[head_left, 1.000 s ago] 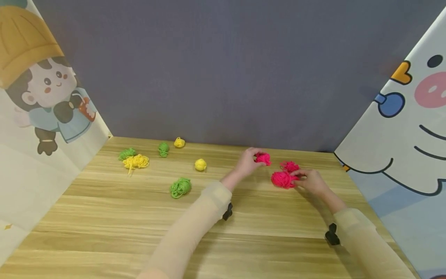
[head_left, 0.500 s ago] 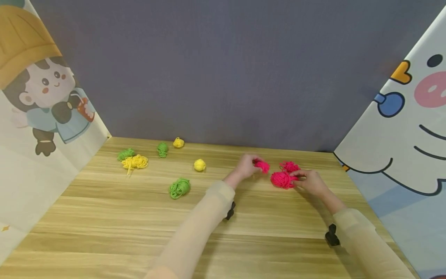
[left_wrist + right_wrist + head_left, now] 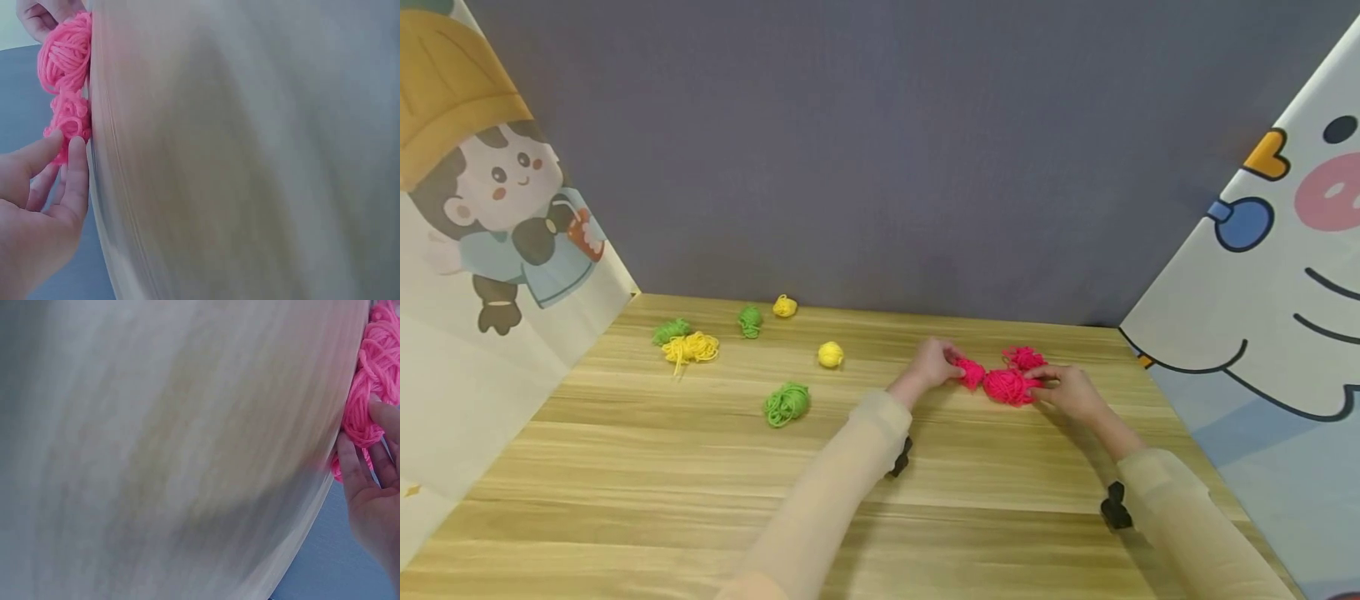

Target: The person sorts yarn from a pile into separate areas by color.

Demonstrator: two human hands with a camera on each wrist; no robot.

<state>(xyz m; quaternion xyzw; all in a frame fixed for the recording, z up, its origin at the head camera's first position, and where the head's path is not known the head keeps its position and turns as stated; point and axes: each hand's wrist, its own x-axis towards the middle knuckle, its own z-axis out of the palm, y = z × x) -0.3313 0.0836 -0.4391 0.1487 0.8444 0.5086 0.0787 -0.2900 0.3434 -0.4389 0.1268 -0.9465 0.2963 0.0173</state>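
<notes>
My left hand [image 3: 931, 363] pinches a small pink ball of yarn [image 3: 972, 374] between thumb and fingertips, low at the tabletop. Right beside it lies a larger pink ball of yarn [image 3: 1006, 387], whose right end my right hand [image 3: 1071, 392] holds with thumb and fingers. In the left wrist view the small yarn ball [image 3: 67, 119] sits up against the larger one [image 3: 65, 53]. A third pink bundle of yarn [image 3: 1024, 357] lies just behind the larger ball. From the right wrist, the larger ball [image 3: 369, 387] shows loose wound strands under my thumb.
On the left of the wooden table [image 3: 700, 492] lie green yarn balls [image 3: 787, 405], [image 3: 750, 322] and a green bundle [image 3: 670, 331] next to loose yellow yarn [image 3: 691, 348]. Two yellow balls [image 3: 831, 354], [image 3: 785, 306] are nearby. A grey panel [image 3: 880, 167] stands behind, printed panels at both sides.
My left hand has come down and toward the front right with the small pink yarn ball, which now meets the larger one. My right hand has kept its place.
</notes>
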